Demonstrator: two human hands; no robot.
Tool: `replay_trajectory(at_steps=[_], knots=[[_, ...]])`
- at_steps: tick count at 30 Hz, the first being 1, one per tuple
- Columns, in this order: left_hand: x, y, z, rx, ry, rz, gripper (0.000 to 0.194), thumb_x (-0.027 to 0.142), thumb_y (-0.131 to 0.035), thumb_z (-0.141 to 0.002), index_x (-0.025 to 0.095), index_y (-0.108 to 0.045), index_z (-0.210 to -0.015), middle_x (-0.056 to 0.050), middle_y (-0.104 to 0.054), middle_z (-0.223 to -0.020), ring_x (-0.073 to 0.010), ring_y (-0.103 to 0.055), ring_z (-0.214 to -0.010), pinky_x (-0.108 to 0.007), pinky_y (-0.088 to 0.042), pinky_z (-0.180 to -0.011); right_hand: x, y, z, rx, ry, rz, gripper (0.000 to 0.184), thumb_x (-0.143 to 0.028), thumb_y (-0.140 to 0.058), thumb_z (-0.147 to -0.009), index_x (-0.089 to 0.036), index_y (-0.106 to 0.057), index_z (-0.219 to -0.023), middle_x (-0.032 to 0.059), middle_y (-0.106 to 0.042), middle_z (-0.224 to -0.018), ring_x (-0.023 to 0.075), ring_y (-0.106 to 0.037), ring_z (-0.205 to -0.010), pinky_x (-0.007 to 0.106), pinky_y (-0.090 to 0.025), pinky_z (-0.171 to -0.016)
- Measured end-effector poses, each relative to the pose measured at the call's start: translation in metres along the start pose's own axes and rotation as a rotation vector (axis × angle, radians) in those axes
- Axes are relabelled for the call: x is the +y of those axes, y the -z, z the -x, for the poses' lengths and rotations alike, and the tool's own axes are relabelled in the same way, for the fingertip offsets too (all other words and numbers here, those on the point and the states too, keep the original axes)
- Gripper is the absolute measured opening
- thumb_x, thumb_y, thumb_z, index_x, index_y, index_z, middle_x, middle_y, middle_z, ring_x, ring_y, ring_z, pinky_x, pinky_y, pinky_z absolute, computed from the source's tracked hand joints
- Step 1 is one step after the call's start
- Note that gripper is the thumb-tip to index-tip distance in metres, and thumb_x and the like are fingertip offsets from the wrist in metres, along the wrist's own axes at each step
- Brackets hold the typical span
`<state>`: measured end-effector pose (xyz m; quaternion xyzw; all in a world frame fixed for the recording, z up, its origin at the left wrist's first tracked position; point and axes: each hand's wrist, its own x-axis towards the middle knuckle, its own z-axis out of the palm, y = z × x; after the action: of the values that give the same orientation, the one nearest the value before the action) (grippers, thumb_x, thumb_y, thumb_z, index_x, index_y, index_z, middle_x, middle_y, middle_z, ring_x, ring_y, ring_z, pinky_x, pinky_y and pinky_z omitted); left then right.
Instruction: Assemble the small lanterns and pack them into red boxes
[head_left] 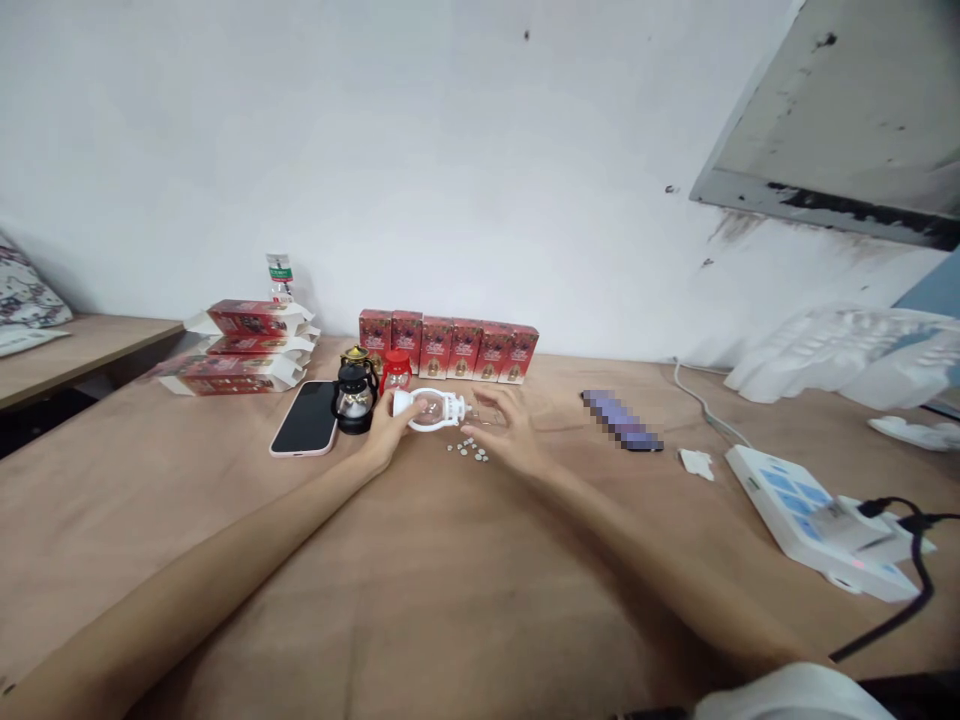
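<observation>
A small white lantern (433,409) with a clear middle lies sideways above the table, its base to the left. My left hand (388,432) is closed around the base end. At the lantern's top end is my right hand (511,428), thumb and fingers apart, with a thin wire-like loop showing in the gap; whether they touch it I cannot tell. Just below lie several small round silvery pieces (478,454). Behind my left hand stand a black lantern (355,398), another dark lantern with a gold top (357,354) and a red lantern (397,366).
Several red printed boxes (450,348) stand in a row near the wall. More red boxes (244,372), flaps open, are stacked left. A black-screened phone (304,420) lies left, a purple phone (621,420) right. A power strip (810,515) and white foam trays (847,355) occupy the right side.
</observation>
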<state>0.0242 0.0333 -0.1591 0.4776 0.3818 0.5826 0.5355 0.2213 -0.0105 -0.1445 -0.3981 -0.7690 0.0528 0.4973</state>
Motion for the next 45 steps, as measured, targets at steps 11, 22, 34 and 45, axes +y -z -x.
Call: replay_trajectory(at_steps=[11, 22, 34, 45], knots=[[0.001, -0.001, 0.005, -0.124, -0.056, -0.042, 0.044, 0.037, -0.078, -0.051, 0.018, -0.050, -0.079, 0.003, -0.055, -0.072, -0.0139, -0.058, -0.068, -0.025, -0.050, -0.063, 0.016, -0.021, 0.026, 0.145, 0.063, 0.039, 0.048, -0.040, -0.059, -0.082, -0.024, -0.050, -0.127, 0.0094, -0.055, -0.112, 0.0219, -0.055, -0.109, 0.038, -0.046, -0.094], [0.007, -0.004, 0.009, -0.156, 0.062, 0.053, 0.048, 0.036, -0.081, -0.047, 0.018, -0.052, -0.080, 0.001, -0.060, -0.075, -0.0159, -0.061, -0.067, -0.029, -0.052, -0.063, 0.018, -0.022, 0.025, 0.052, 0.077, 0.067, 0.053, -0.041, -0.061, -0.080, -0.025, -0.048, -0.129, 0.0093, -0.056, -0.112, 0.0220, -0.056, -0.107, 0.036, -0.047, -0.094], [0.007, -0.005, 0.008, -0.140, 0.111, 0.132, 0.047, 0.033, -0.081, -0.047, 0.016, -0.052, -0.079, 0.001, -0.060, -0.071, -0.0161, -0.062, -0.066, -0.030, -0.052, -0.063, 0.011, -0.021, 0.026, 0.046, 0.161, 0.120, 0.050, -0.031, -0.059, -0.081, -0.022, -0.047, -0.128, 0.0106, -0.055, -0.112, 0.0214, -0.056, -0.107, 0.036, -0.049, -0.091], [0.008, -0.006, 0.010, -0.138, 0.112, 0.186, 0.048, 0.032, -0.083, -0.044, 0.015, -0.053, -0.076, 0.001, -0.062, -0.070, -0.0145, -0.061, -0.064, -0.028, -0.052, -0.062, 0.012, -0.020, 0.024, 0.011, 0.113, -0.026, 0.040, -0.023, -0.060, -0.078, -0.023, -0.050, -0.117, 0.0106, -0.057, -0.119, 0.0229, -0.055, -0.112, 0.041, -0.046, -0.095]])
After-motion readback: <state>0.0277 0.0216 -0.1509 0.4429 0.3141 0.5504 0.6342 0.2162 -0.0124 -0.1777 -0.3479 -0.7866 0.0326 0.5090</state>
